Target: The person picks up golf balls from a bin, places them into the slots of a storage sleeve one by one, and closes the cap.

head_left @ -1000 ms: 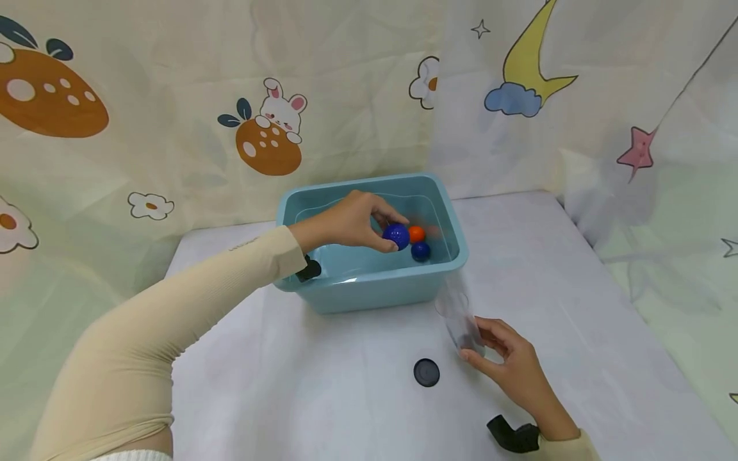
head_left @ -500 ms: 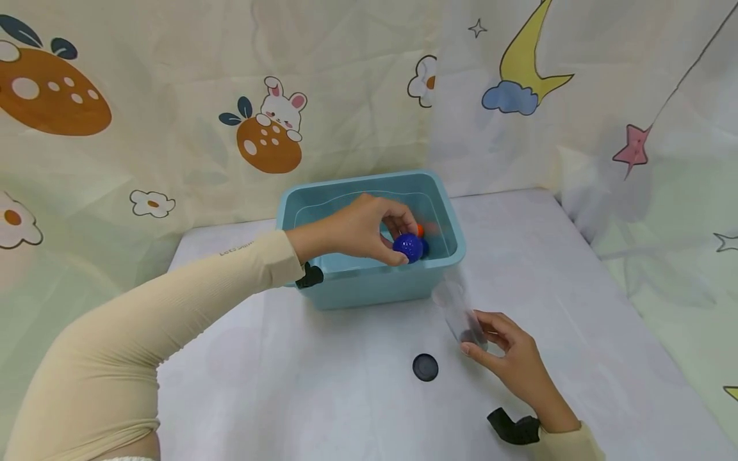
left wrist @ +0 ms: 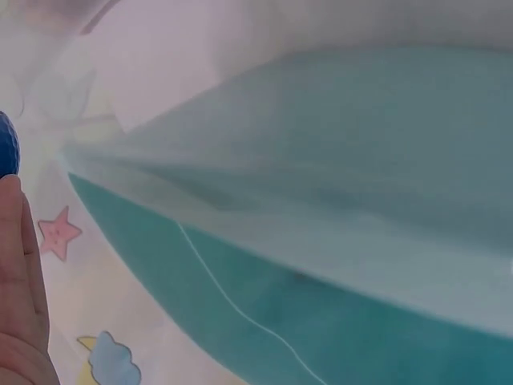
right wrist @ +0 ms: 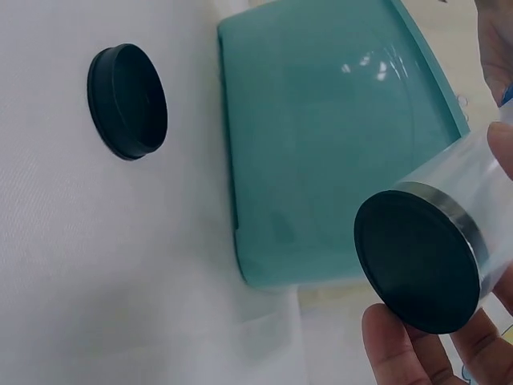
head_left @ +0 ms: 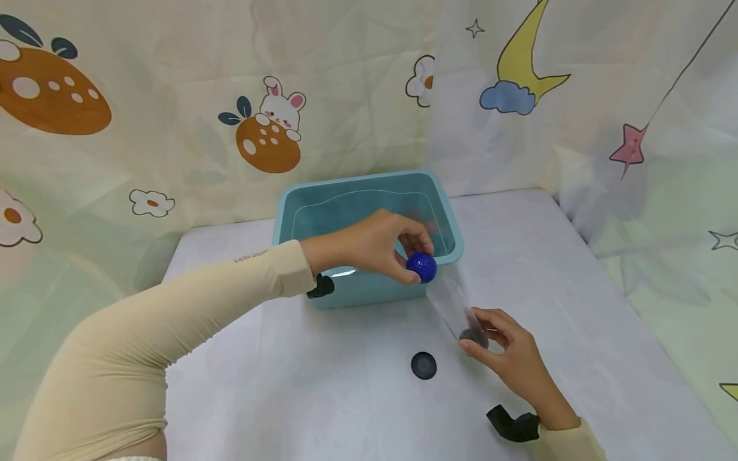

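My left hand (head_left: 377, 246) pinches a blue golf ball (head_left: 421, 267) between thumb and fingertips, over the front right rim of the light-blue bin (head_left: 369, 293). The ball (left wrist: 6, 148) shows dimples at the left edge of the left wrist view. In front of the bin, my right hand (head_left: 513, 362) grips a clear tube (head_left: 448, 304) near its lower end. The tube tilts, its upper end toward the bin and just below the ball. A black cap (right wrist: 417, 261) closes its lower end. The balls in the bin are hidden behind my left hand.
A loose black lid (head_left: 423, 365) lies on the white tablecloth (head_left: 317, 384), left of my right hand. The bin stands near the back of the table, close to the printed cloth backdrop (head_left: 357, 96). Each wrist carries a black mount (head_left: 513, 425).
My left hand has carried the golf ball right and toward me, from inside the bin to the tube's upper end. My right hand keeps its hold on the tube, nearly still.
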`<action>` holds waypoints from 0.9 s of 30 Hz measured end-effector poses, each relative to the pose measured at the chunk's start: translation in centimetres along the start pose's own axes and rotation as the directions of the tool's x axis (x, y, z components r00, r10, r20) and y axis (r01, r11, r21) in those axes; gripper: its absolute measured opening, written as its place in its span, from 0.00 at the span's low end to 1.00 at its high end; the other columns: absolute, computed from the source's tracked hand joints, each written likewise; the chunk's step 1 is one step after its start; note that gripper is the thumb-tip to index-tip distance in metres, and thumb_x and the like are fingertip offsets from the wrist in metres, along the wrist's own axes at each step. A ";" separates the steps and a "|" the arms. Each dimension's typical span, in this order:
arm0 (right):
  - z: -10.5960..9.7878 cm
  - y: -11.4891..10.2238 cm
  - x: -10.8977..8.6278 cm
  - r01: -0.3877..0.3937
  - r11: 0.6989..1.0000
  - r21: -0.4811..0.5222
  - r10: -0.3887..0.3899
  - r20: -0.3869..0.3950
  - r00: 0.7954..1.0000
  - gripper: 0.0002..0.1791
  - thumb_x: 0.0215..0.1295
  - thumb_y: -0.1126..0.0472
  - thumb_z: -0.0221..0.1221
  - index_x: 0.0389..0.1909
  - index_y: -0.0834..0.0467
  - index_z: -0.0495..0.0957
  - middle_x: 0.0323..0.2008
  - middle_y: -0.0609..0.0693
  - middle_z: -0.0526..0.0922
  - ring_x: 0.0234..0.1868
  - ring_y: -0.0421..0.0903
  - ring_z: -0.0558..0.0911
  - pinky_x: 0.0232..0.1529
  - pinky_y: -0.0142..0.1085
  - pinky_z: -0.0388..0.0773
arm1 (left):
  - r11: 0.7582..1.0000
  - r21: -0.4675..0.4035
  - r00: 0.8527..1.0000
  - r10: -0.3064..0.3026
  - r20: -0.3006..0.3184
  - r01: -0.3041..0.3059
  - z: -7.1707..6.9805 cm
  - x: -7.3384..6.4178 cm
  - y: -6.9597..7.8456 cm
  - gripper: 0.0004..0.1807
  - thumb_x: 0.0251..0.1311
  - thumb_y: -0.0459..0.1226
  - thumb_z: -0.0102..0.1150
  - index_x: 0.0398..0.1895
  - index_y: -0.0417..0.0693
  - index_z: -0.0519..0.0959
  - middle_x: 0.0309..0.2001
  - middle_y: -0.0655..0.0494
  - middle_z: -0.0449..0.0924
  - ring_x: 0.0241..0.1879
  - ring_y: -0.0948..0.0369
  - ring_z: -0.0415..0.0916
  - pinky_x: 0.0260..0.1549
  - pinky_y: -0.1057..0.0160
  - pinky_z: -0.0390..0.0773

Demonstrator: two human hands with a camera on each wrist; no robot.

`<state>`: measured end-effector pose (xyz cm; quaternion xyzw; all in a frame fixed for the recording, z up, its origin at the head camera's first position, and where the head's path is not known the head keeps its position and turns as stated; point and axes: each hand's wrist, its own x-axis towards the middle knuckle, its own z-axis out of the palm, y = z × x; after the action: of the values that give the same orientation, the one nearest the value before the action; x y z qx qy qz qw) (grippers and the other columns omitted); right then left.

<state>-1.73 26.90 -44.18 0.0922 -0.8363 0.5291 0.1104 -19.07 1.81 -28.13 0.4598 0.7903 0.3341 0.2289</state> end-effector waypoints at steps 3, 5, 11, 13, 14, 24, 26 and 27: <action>0.0 -0.1 0.0 0.012 1.000 0.005 -0.012 0.003 1.000 0.30 0.59 0.77 0.75 0.64 0.71 0.80 0.55 0.60 0.83 0.51 0.29 0.80 0.54 0.16 0.78 | 1.000 -0.006 1.000 -0.001 0.021 0.001 0.6 0.3 0.1 0.20 0.57 0.31 0.80 0.52 0.40 0.86 0.47 0.54 0.88 0.48 0.62 0.84 0.48 0.65 0.89; 0.0 -0.1 0.1 0.020 1.000 0.013 -0.020 0.003 1.000 0.29 0.59 0.77 0.74 0.63 0.71 0.81 0.55 0.60 0.83 0.51 0.30 0.80 0.54 0.17 0.78 | 1.000 -0.001 0.999 0.007 0.035 -0.007 0.9 0.5 0.2 0.20 0.57 0.31 0.80 0.52 0.40 0.86 0.48 0.54 0.88 0.48 0.63 0.84 0.48 0.66 0.88; 0.0 -0.4 0.3 -0.005 1.000 0.014 0.005 0.006 1.000 0.28 0.61 0.75 0.75 0.63 0.69 0.82 0.56 0.59 0.84 0.53 0.29 0.80 0.53 0.18 0.79 | 0.998 0.015 0.997 0.056 0.057 -0.057 1.5 0.9 0.3 0.19 0.58 0.31 0.80 0.52 0.39 0.87 0.47 0.53 0.90 0.47 0.64 0.85 0.47 0.69 0.88; 0.0 -0.5 0.4 -0.025 1.000 0.000 0.025 0.005 1.000 0.28 0.61 0.73 0.75 0.63 0.68 0.82 0.56 0.58 0.84 0.53 0.29 0.80 0.53 0.18 0.79 | 0.997 0.014 0.995 0.077 0.067 -0.078 1.7 1.1 0.2 0.19 0.58 0.31 0.80 0.52 0.38 0.88 0.47 0.53 0.90 0.46 0.65 0.86 0.47 0.69 0.88; 0.0 -0.6 0.4 -0.033 0.999 -0.009 0.033 0.004 0.999 0.28 0.62 0.72 0.76 0.63 0.67 0.82 0.56 0.57 0.85 0.53 0.28 0.80 0.53 0.18 0.79 | 0.996 0.012 0.993 0.088 0.073 -0.089 1.8 1.2 0.2 0.19 0.58 0.31 0.80 0.53 0.38 0.88 0.47 0.53 0.90 0.46 0.66 0.86 0.47 0.69 0.88; -0.1 -0.9 0.4 -0.042 0.999 -0.015 0.042 -0.008 0.999 0.27 0.61 0.72 0.76 0.62 0.65 0.84 0.54 0.56 0.85 0.52 0.29 0.81 0.49 0.21 0.82 | 0.990 -0.015 0.988 0.142 0.063 -0.141 2.0 1.7 -0.2 0.19 0.59 0.33 0.78 0.54 0.40 0.89 0.50 0.55 0.91 0.47 0.62 0.85 0.47 0.70 0.87; -0.1 -0.8 0.4 -0.045 0.999 -0.010 0.045 -0.008 0.999 0.27 0.61 0.72 0.76 0.62 0.65 0.83 0.54 0.56 0.85 0.52 0.29 0.81 0.49 0.20 0.82 | 0.991 -0.023 0.990 0.133 0.053 -0.132 1.9 1.6 -0.3 0.19 0.60 0.34 0.79 0.55 0.40 0.89 0.50 0.55 0.91 0.48 0.63 0.84 0.47 0.70 0.87; -0.1 -0.7 0.3 -0.048 0.999 -0.008 0.048 -0.008 0.999 0.27 0.61 0.72 0.76 0.62 0.66 0.83 0.55 0.57 0.85 0.52 0.28 0.81 0.49 0.20 0.82 | 0.992 -0.025 0.991 0.126 0.047 -0.125 1.8 1.7 -0.4 0.20 0.60 0.34 0.80 0.55 0.40 0.89 0.50 0.55 0.90 0.48 0.63 0.84 0.48 0.70 0.87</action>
<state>-1.83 26.71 -43.45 0.0696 -0.8401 0.5283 0.1011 -18.90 3.69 -29.68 0.5141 0.7504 0.3452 0.2313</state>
